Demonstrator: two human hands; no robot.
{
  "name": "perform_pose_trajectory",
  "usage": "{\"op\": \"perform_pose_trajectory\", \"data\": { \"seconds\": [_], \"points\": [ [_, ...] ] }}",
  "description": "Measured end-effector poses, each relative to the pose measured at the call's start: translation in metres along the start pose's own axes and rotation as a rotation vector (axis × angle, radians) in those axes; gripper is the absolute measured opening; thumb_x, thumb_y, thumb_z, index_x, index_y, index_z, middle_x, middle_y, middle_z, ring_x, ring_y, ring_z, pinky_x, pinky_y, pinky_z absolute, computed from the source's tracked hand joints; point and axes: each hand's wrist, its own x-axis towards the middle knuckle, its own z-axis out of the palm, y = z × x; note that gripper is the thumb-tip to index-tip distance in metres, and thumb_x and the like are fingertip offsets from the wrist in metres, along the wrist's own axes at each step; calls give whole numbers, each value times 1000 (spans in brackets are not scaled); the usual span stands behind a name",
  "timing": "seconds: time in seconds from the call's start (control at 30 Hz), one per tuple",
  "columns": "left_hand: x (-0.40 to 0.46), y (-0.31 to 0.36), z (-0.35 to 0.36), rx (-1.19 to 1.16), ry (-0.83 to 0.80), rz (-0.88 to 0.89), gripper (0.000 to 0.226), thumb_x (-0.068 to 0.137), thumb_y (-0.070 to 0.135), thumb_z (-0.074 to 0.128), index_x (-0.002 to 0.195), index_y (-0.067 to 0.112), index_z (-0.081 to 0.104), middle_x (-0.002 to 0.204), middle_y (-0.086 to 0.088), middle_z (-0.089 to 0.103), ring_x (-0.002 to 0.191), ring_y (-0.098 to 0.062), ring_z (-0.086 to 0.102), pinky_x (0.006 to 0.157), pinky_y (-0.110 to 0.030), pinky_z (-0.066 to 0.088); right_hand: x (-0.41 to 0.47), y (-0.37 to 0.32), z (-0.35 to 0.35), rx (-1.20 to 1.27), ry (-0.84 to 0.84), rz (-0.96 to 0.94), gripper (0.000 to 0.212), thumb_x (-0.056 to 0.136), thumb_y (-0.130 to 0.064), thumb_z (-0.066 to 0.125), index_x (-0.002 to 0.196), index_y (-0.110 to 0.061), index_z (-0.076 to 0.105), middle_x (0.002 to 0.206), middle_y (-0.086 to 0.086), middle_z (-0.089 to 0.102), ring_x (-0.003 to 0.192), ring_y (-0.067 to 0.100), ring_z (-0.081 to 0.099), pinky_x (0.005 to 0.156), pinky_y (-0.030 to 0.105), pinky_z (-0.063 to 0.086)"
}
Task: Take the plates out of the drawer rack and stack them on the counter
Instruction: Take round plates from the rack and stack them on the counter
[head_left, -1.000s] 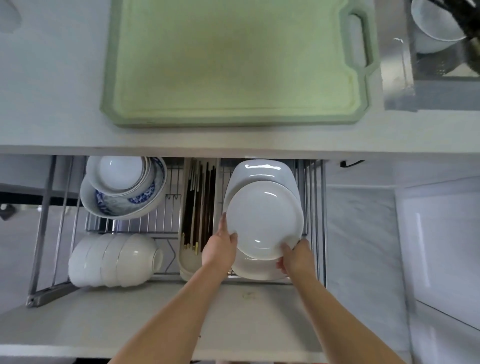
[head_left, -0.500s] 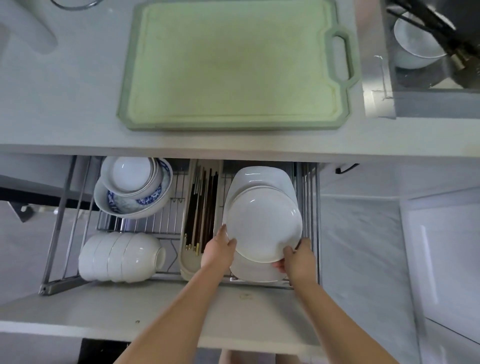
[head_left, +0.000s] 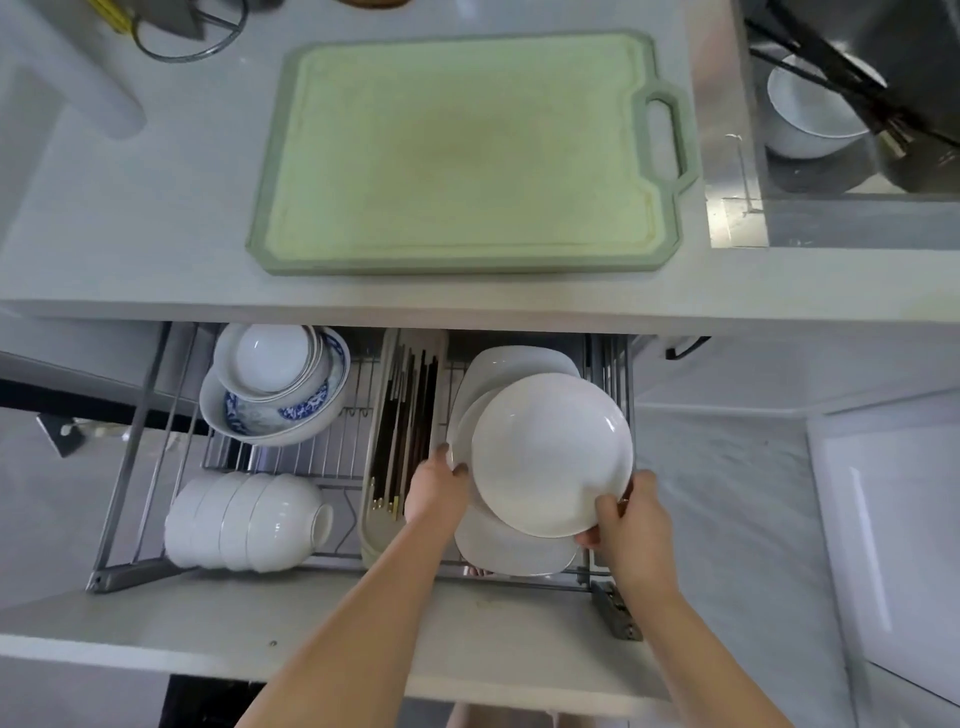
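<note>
No plates are resting on the counter (head_left: 156, 218) yet; left hand (head_left: 435, 491) and right hand (head_left: 626, 525) are gripping the top plate (head_left: 550, 454), several remaining in the drawer rack (head_left: 613, 364).

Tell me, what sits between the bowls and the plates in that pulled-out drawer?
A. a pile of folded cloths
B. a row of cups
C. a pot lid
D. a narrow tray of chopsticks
D: a narrow tray of chopsticks runs front to back, with the bowls on its left and the plates on its right.
</note>
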Motion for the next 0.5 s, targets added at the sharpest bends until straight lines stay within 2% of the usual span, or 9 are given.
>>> {"op": "perform_pose_trajectory", "data": {
  "seconds": [0.1, 0.17, 0.3, 0.37, 0.43, 0.5],
  "points": [
    [9, 7, 1, 31, -12, -13, 47, 94, 21, 48, 140, 18, 37, 122, -13, 59, 95, -26, 62, 73, -37, 53, 3, 0, -12, 3, 17, -30, 17, 90, -9, 43, 84, -23, 38, 68, 8, 63, 44, 9, 66, 48, 35, 51],
    [16, 7, 2, 27, 0, -39, 44, 93, 20, 52, 135, 16, 40, 116, -12, 61, 88, -23, 60, 70, -36, 52, 5, 2, -16, 6, 23, -28, 18, 90, -8, 43, 82, -23, 37, 65, 7, 63, 44, 9, 66, 46, 33, 49],
    [28, 5, 7, -5, -3, -95, 36, 90, 20, 59, 121, 10, 44, 110, -11, 62, 92, -29, 64, 81, -46, 56, 8, 6, -19, 39, 42, -18, 20, 91, -9, 45, 81, -25, 37, 64, 9, 63, 45, 8, 66, 37, 17, 44],
    [32, 4, 11, -22, 6, -110, 35, 88, 17, 61, 118, 9, 45, 107, -11, 61, 92, -30, 63, 81, -47, 57, 8, 8, -18, 70, 50, -6, 23, 91, -9, 45, 80, -27, 37, 67, 10, 64, 45, 8, 66, 37, 13, 43],
    [34, 3, 14, -7, 27, -105, 35, 88, 13, 60, 118, 8, 44, 101, -9, 60, 85, -26, 61, 68, -40, 56, 8, 10, -17, 84, 55, 0, 22, 91, -9, 46, 79, -26, 37, 67, 10, 64, 44, 8, 66, 37, 11, 41],
    [35, 1, 15, 25, 46, -78, 34, 88, 9, 56, 120, 8, 43, 93, -5, 56, 73, -19, 55, 51, -29, 45, 8, 11, -17, 91, 58, 2, 22, 91, -9, 46, 79, -26, 37, 65, 10, 63, 43, 7, 65, 36, 10, 40]
  ]
}}
